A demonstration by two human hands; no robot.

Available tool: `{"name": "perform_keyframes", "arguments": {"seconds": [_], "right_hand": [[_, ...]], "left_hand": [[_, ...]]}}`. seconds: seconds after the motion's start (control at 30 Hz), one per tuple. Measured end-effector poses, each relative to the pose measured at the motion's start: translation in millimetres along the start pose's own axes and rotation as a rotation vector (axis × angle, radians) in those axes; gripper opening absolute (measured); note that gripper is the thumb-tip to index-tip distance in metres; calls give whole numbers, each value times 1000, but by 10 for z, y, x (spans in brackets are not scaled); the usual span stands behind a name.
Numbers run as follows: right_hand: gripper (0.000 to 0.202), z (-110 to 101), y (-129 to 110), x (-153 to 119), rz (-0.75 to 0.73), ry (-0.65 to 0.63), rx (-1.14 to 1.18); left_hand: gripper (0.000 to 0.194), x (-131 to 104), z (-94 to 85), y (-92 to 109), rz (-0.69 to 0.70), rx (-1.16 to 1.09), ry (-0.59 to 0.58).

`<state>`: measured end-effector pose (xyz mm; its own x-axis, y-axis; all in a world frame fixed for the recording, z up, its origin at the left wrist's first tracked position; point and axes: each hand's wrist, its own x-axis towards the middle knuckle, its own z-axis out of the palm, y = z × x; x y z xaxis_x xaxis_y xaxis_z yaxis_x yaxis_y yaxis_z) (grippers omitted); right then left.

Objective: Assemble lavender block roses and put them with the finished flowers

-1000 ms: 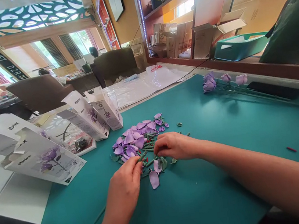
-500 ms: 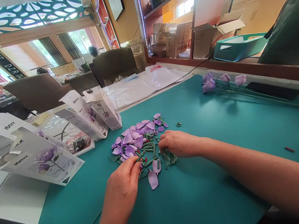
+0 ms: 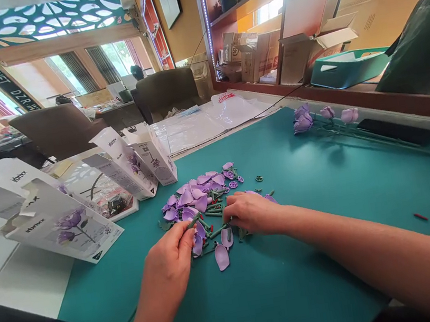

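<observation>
My left hand [image 3: 174,252] pinches a green stem piece [image 3: 194,220] at the near left side of a pile of parts. The pile holds several purple petals [image 3: 200,204], green tubes [image 3: 213,210] and small red pieces. My right hand [image 3: 248,212] reaches into the pile's right side with its fingers bent down; its fingertips are at the green pieces, and what they hold, if anything, is hidden. Two purple petals lie nearest me, one of them a rounded petal [image 3: 222,257]. A green ring [image 3: 259,179] lies beyond my right hand.
White flower boxes [image 3: 72,226] stand open at the left. Purple flowers on long stems [image 3: 302,119] and a black object [image 3: 397,131] lie at the back right. A red piece [image 3: 421,217] is at the right. Chairs and shelves stand behind the green mat [image 3: 297,288].
My left hand has moved slightly left and away from the near petals. My right hand has shifted a little left, uncovering purple parts beyond it. The view has moved slightly.
</observation>
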<state>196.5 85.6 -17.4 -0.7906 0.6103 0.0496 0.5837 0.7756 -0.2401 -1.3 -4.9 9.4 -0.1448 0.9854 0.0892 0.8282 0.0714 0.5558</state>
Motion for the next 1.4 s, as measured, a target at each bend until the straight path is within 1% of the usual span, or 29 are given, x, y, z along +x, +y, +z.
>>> {"name": "perform_keyframes", "arguments": {"seconds": [0.07, 0.17, 0.33, 0.43, 0.57, 0.8, 0.9, 1.0, 1.1, 1.17, 1.23, 1.27, 1.33, 1.4], "right_hand": [[15, 52, -11, 31, 13, 8, -49], [18, 109, -35, 72, 48, 22, -121], [19, 99, -70, 97, 55, -1, -186], [20, 90, -58, 96, 60, -23, -199], [22, 88, -27, 90, 58, -32, -226], [17, 54, -16, 84, 72, -60, -233], [14, 73, -6, 79, 67, -23, -185], [11, 73, -18, 67, 85, 81, -50], [9, 39, -54, 48, 163, 166, 155], [15, 17, -73, 38, 173, 215, 313], [21, 9, -76, 35, 140, 260, 506], [21, 11, -72, 37, 126, 275, 617], [13, 20, -61, 48, 124, 283, 850], [6, 27, -56, 60, 140, 262, 1066]], "left_hand": [[34, -3, 9, 8, 11, 8, 3], [33, -16, 17, 20, 28, 21, -11], [32, -27, 31, 46, 58, 42, -19], [32, -27, 45, 70, 77, 56, -15], [32, -33, 70, 92, 73, 55, -47], [32, -31, 153, 64, 107, 55, -88], [31, -22, 176, 42, 137, 46, -67], [31, -14, 190, 22, 146, 26, -43], [33, -12, 193, 18, 135, 13, -33], [34, -17, 187, 29, 132, 15, -34], [34, -26, 177, 45, 134, 21, -37], [34, -30, 172, 52, 137, 22, -38], [34, -38, 166, 62, 142, 23, -37], [35, -44, 166, 64, 152, 18, -38]]}}
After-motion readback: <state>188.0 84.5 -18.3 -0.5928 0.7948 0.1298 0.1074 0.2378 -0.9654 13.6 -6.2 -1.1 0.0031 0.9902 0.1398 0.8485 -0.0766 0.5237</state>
